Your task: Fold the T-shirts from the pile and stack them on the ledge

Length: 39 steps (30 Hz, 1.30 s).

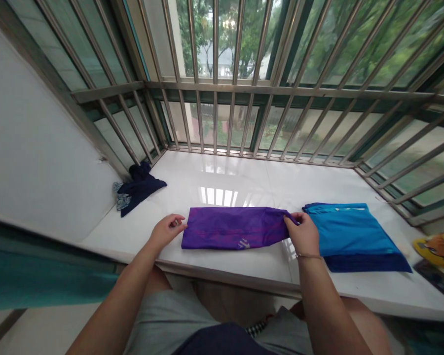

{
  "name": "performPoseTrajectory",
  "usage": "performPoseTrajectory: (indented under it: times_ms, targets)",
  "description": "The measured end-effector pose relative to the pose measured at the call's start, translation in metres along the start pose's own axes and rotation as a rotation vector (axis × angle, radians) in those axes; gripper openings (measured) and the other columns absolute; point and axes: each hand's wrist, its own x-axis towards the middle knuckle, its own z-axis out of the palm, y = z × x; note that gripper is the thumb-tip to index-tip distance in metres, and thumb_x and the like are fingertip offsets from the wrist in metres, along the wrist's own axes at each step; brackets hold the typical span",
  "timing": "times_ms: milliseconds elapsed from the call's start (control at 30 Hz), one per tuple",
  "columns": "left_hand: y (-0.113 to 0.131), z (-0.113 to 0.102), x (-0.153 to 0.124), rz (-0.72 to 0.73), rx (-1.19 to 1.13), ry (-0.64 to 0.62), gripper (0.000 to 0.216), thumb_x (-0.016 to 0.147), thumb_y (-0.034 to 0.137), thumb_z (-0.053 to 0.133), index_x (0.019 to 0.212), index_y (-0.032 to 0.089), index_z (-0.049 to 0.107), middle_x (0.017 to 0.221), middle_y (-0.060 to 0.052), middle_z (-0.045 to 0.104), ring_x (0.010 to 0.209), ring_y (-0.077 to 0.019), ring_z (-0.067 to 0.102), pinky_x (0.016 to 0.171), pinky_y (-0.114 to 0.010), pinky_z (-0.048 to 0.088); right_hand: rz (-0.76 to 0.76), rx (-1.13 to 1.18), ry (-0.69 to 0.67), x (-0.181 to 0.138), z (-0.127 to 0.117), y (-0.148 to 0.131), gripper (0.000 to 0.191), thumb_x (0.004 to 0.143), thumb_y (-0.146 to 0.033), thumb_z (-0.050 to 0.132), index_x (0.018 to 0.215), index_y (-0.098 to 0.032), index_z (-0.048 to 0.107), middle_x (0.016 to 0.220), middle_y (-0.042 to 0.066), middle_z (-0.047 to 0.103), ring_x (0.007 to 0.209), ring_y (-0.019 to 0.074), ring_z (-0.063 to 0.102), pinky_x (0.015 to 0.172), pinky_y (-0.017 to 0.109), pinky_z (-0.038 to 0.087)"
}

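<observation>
A purple garment (233, 228), folded into a long flat strip, lies on the white windowsill (222, 182) in front of me. My left hand (166, 229) pinches its left end. My right hand (304, 232) grips its right end, fingers closed on the cloth. Just right of that hand sits a stack of folded clothes, a bright blue piece (348, 229) on top of a dark blue one (370, 263).
A crumpled dark navy cloth (138, 187) with a patterned scrap lies in the sill's back left corner. Metal window bars (214, 88) close off the back and right side. An orange and yellow object (440, 249) shows at the far right edge.
</observation>
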Motion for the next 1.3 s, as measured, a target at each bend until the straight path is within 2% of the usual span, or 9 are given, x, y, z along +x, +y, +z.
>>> performPoseTrajectory:
  times_ms: [333, 500, 600, 700, 833, 967, 1100, 1200, 1300]
  targets:
    - [-0.001, 0.000, 0.002, 0.139, 0.146, -0.084, 0.040, 0.082, 0.056, 0.088, 0.108, 0.028, 0.080, 0.097, -0.003, 0.074, 0.089, -0.0237, 0.066, 0.080, -0.035, 0.050, -0.256, 0.085, -0.097, -0.043, 0.061, -0.106, 0.011, 0.087, -0.030, 0.069, 0.097, -0.027, 0.067, 0.092, 0.007, 0.076, 0.084, 0.0267, 0.069, 0.076, 0.038, 0.051]
    - [-0.001, 0.001, 0.002, 0.136, 0.130, -0.092, 0.041, 0.082, 0.051, 0.089, 0.112, 0.027, 0.077, 0.096, -0.002, 0.073, 0.085, -0.0223, 0.064, 0.079, -0.035, 0.050, -0.627, -0.070, -0.314, -0.105, 0.120, -0.164, 0.014, 0.094, -0.014, 0.062, 0.105, -0.021, 0.069, 0.104, 0.008, 0.075, 0.101, 0.0260, 0.066, 0.096, 0.041, 0.050]
    - [0.002, 0.001, 0.001, 0.147, 0.138, -0.089, 0.031, 0.081, 0.031, 0.085, 0.110, 0.025, 0.077, 0.096, -0.002, 0.074, 0.083, -0.0217, 0.063, 0.079, -0.035, 0.049, -0.879, -0.176, -0.519, -0.147, 0.160, -0.183, 0.020, 0.101, -0.013, 0.060, 0.116, -0.023, 0.070, 0.111, 0.009, 0.075, 0.112, 0.0281, 0.063, 0.115, 0.051, 0.043]
    - [0.006, 0.000, 0.002, 0.159, 0.133, -0.081, 0.030, 0.077, 0.012, 0.073, 0.104, 0.024, 0.077, 0.095, -0.003, 0.075, 0.088, -0.0226, 0.065, 0.085, -0.036, 0.051, -0.961, -0.229, -0.676, -0.177, 0.188, -0.185, 0.025, 0.104, -0.012, 0.057, 0.123, -0.022, 0.069, 0.117, 0.010, 0.075, 0.115, 0.0283, 0.063, 0.119, 0.054, 0.040]
    - [0.008, -0.001, 0.002, 0.160, 0.122, -0.089, 0.021, 0.076, 0.014, 0.072, 0.094, 0.024, 0.075, 0.093, -0.003, 0.075, 0.093, -0.0238, 0.067, 0.087, -0.037, 0.051, -0.881, -0.185, -0.710, -0.186, 0.198, -0.175, 0.020, 0.099, -0.009, 0.060, 0.115, -0.019, 0.069, 0.117, 0.012, 0.073, 0.111, 0.0285, 0.064, 0.108, 0.045, 0.049]
    - [0.005, -0.001, 0.003, 0.153, 0.135, -0.088, 0.009, 0.083, 0.029, 0.080, 0.085, 0.025, 0.072, 0.090, -0.003, 0.075, 0.088, -0.0235, 0.066, 0.081, -0.036, 0.049, -0.689, 0.120, -0.587, -0.172, 0.190, -0.172, 0.024, 0.091, -0.008, 0.064, 0.111, -0.021, 0.067, 0.113, 0.009, 0.072, 0.109, 0.0259, 0.064, 0.102, 0.038, 0.052]
    - [0.006, -0.002, 0.003, 0.155, 0.138, -0.094, 0.025, 0.086, 0.044, 0.086, 0.082, 0.025, 0.071, 0.088, -0.003, 0.074, 0.084, -0.0228, 0.064, 0.078, -0.036, 0.047, -0.280, 0.463, -0.239, -0.140, 0.168, -0.179, 0.015, 0.091, -0.022, 0.063, 0.105, -0.022, 0.064, 0.105, 0.006, 0.070, 0.101, 0.0238, 0.065, 0.097, 0.038, 0.053]
    - [0.009, -0.003, 0.002, 0.161, 0.115, -0.100, 0.028, 0.087, 0.047, 0.086, 0.081, 0.024, 0.072, 0.089, -0.004, 0.075, 0.087, -0.0236, 0.067, 0.081, -0.037, 0.049, 0.030, 0.587, 0.049, -0.110, 0.143, -0.179, 0.021, 0.093, -0.037, 0.064, 0.107, -0.022, 0.060, 0.095, 0.001, 0.065, 0.087, 0.0200, 0.061, 0.086, 0.034, 0.052]
    - [0.011, -0.004, 0.002, 0.155, 0.098, -0.107, 0.028, 0.088, 0.048, 0.086, 0.082, 0.025, 0.072, 0.091, -0.004, 0.076, 0.089, -0.0243, 0.068, 0.083, -0.037, 0.050, 0.094, 0.636, 0.255, -0.087, 0.119, -0.173, 0.026, 0.094, -0.043, 0.066, 0.108, -0.023, 0.057, 0.093, -0.002, 0.058, 0.082, 0.0166, 0.055, 0.081, 0.030, 0.050]
